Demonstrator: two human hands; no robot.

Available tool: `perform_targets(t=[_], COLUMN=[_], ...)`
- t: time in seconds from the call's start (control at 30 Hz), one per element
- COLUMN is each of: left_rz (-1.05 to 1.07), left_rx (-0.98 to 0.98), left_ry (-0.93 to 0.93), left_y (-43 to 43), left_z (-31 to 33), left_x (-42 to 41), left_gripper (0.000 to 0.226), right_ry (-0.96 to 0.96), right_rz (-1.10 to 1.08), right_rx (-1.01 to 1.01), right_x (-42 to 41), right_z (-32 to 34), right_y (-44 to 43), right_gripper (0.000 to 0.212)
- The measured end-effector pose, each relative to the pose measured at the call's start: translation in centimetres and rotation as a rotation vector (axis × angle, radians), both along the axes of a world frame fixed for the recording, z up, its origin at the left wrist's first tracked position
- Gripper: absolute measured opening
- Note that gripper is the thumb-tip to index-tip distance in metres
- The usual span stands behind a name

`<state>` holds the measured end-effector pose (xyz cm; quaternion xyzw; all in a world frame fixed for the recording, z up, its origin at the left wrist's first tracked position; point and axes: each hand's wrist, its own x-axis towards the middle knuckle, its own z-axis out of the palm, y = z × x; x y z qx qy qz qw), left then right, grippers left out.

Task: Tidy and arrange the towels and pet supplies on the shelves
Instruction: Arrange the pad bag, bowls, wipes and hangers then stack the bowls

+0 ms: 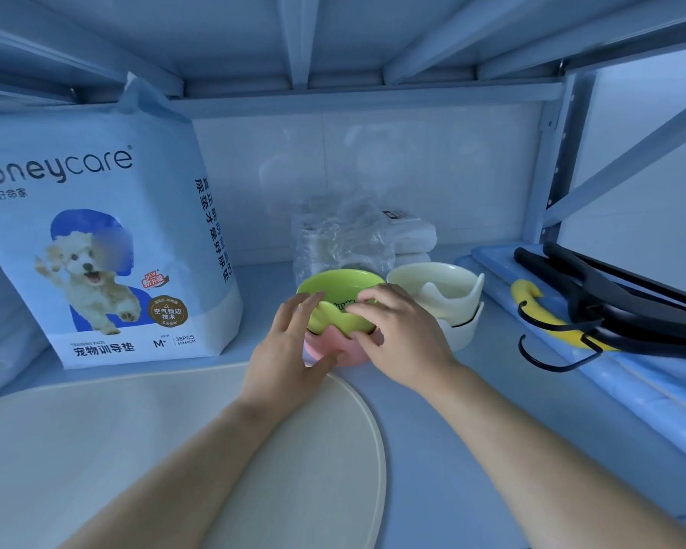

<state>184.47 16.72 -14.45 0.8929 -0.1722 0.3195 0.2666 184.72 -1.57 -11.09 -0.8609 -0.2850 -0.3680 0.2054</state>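
Altogether four pet bowls sit toward the back of the blue shelf (472,449), in two stacks of two. The green bowl (339,299) sits tilted in the pink bowl (335,352), and just beside them on the right one cream bowl (436,285) nests in a second cream bowl (462,330).

Both hands are on the green-and-pink stack. The left hand (290,350) cups its left side, with lightly curved fingers on the green rim and the thumb against the front of the pink bowl. The right hand (401,330) grips the green bowl from the right, its fingers curled over the rim.

One large pack of pet training pads (107,239) stands upright at the left, printed with a white dog. One round beige mat (175,449) lies flat at the front, under the left forearm.

Behind the bowls stands one crumpled clear plastic bag (341,235), with a stack of folded white cloths (414,235) beside it; how many cloths cannot be told.

At the right, one yellow hanger (539,311) lies among black hangers (618,311) on a light blue padded mat (650,394). Two black hooks show, but the number of black hangers is unclear.
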Motion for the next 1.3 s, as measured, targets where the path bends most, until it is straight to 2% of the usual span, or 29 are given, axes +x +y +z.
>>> perform_targets(t=[0.5,0.8,1.1,1.3], left_rz=[-0.141,-0.074,0.001,0.051], left_rx=[-0.152,-0.008,0.049,0.115], left_ry=[0.092,0.011,0.080,0.079], left_y=[0.3,0.4,0.2,1.2], left_z=[0.2,-0.4,-0.2,2.2], left_x=[0.6,0.7,0.0,-1.2], left_gripper=[0.074,0.078,0.084,0.072], right_ry=[-0.027,-0.015,-0.047,-0.039], right_rz=[-0.029,0.000,0.018,0.064], right_rx=[-0.008,-0.022,-0.006,0.007], right_x=[0.1,-0.1,-1.2,-2.4], right_z=[-0.2,-0.2,0.2,0.8], right_y=[0.4,0.2,0.2,1.2], right_gripper=[0.030,0.031,0.029,0.025])
